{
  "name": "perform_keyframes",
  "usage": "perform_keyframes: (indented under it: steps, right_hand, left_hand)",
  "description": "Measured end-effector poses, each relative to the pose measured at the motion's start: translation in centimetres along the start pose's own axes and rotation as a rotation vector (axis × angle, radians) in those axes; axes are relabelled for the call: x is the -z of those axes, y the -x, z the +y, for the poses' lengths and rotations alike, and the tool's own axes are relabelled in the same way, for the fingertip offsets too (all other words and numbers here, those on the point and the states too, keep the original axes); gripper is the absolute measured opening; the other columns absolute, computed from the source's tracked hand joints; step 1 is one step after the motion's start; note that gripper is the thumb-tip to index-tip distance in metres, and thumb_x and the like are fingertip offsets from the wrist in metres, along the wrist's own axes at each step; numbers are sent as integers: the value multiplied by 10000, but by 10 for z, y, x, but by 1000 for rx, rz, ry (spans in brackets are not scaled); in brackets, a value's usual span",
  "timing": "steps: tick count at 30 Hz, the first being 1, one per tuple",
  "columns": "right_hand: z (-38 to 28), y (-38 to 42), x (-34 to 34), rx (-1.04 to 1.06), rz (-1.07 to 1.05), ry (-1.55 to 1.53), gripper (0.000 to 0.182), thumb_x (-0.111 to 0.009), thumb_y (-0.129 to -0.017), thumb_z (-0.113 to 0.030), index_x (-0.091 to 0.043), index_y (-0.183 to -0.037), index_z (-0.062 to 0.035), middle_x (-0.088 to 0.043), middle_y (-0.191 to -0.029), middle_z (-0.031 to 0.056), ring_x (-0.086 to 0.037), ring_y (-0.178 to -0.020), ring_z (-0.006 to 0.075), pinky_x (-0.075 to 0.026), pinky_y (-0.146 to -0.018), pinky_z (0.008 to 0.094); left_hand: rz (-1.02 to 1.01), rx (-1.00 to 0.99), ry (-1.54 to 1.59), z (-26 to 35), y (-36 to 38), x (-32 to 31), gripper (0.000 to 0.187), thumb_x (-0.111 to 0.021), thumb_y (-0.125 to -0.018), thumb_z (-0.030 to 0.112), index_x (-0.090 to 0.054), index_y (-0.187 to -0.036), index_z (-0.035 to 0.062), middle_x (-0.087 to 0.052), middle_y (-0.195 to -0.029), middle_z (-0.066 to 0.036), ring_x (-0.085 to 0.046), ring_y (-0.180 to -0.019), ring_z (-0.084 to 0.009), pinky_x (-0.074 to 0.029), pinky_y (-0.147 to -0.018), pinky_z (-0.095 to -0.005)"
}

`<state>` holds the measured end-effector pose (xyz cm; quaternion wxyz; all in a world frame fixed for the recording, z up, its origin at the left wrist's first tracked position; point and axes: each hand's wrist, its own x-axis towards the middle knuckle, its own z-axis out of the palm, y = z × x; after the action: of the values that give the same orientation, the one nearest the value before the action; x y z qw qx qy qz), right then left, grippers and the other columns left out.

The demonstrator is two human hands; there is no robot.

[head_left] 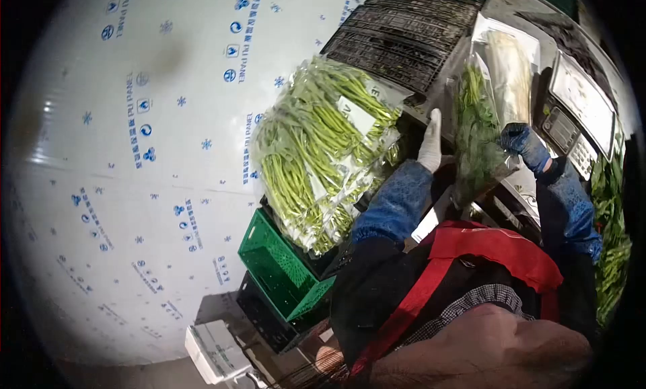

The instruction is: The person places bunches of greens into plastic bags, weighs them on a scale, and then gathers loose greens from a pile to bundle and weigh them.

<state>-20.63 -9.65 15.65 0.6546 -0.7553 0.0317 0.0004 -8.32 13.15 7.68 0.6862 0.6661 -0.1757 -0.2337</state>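
A clear plastic bag of leafy green vegetables (471,130) lies in front of me, stems toward the far end and leaves toward my body. My right hand (527,147), in a blue glove, has its fingers curled closed at the bag's right side, by the leafy end. Along the left side of the bag is my left hand (431,141) in a white glove, its fingers stretched out straight. Beyond my right hand rests a stack of clear plastic bags (509,73). To the left of my left hand sits a pile of bagged long green stems (323,147) with white labels.
On the right stands a scale (579,106) with a keypad. A black slatted crate (400,36) is at the far side. Below the bagged stems is a green crate (282,268). More leafy greens (611,221) lie at the right edge; a printed white wall panel (148,153) fills the left.
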Motion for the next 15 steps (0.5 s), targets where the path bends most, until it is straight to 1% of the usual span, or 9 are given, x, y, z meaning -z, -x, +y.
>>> perform_keyframes:
  steps: [1, 2, 4, 6, 9, 11, 13, 14, 15]
  right_hand:
    - [-24, -12, -12, -45, -40, 23, 155, -641, -778, -152, -611, -730, -8, -571, -647, 5, -489, -548, 69, -405, -507, 241]
    - [-42, -22, -25, -92, -76, 49, 153, -640, -779, -149, -610, -731, -7, -581, -676, 12, -503, -574, 74, -416, -524, 240]
    - [-33, -45, -33, 75, -191, -34, 166, -575, -824, -155, -613, -879, -3, -610, -834, 46, -540, -706, 88, -438, -602, 229]
    - [-47, -61, -37, -105, -310, -216, 269, -456, -894, -181, -563, -1074, -12, -601, -1003, 66, -551, -826, 119, -438, -732, 241]
    - [-127, -57, -46, 379, -188, -154, 340, -390, -930, -231, -505, -1171, -21, -574, -1084, 88, -530, -952, 154, -396, -860, 281]
    - [-133, -64, -22, 456, 118, -146, 354, -393, -928, -254, -506, -1174, -25, -569, -1097, 83, -524, -962, 157, -396, -865, 289]
    - [-126, -63, 1, 367, 251, -111, 367, -417, -919, -279, -507, -1177, -34, -564, -1107, 76, -510, -970, 158, -376, -891, 289]
    - [-119, -55, 13, 317, 278, -79, 368, -434, -913, -281, -508, -1175, -33, -562, -1107, 73, -505, -973, 159, -369, -899, 287]
    - [-88, -54, 27, 284, 317, -135, 365, -460, -904, -282, -512, -1169, -35, -563, -1099, 74, -501, -977, 160, -361, -904, 283]
  left_hand:
    - [173, 316, 576, 33, -8, -12, 899, -718, -684, 418, -251, -1353, 40, -276, -1386, -111, -236, -1273, -231, -273, -1017, -343]
    - [1, -198, -145, 30, -20, -17, 836, -695, -657, 373, -307, -1310, 25, -324, -1335, -149, -288, -1236, -279, -279, -1001, -359]
    - [-144, -673, -899, 26, -29, -15, 777, -673, -630, 328, -362, -1266, 9, -373, -1283, -187, -340, -1198, -326, -286, -984, -376]
    - [-12, -607, -685, 26, -32, -6, 607, -672, -639, 249, -439, -1149, 17, -457, -1127, -160, -432, -1062, -302, -356, -888, -365]
    - [129, -519, -344, 30, -40, -3, 356, -671, -654, 130, -555, -974, 28, -583, -892, -118, -571, -857, -266, -459, -744, -348]
    - [188, -480, -123, 74, -41, 19, 277, -647, -688, 58, -574, -951, 8, -598, -884, -87, -574, -825, -223, -476, -704, -321]
    - [396, -398, 67, 131, -45, 63, 216, -608, -733, -24, -589, -949, -34, -615, -850, -69, -580, -715, -197, -490, -661, -289]
    - [278, -376, 193, 166, -35, 83, 232, -615, -715, -17, -588, -945, -37, -615, -807, -83, -573, -651, -196, -483, -636, -280]
    - [463, -362, 75, 189, -38, 107, 243, -618, -694, -5, -586, -932, -37, -611, -790, -96, -573, -641, -194, -479, -625, -281]
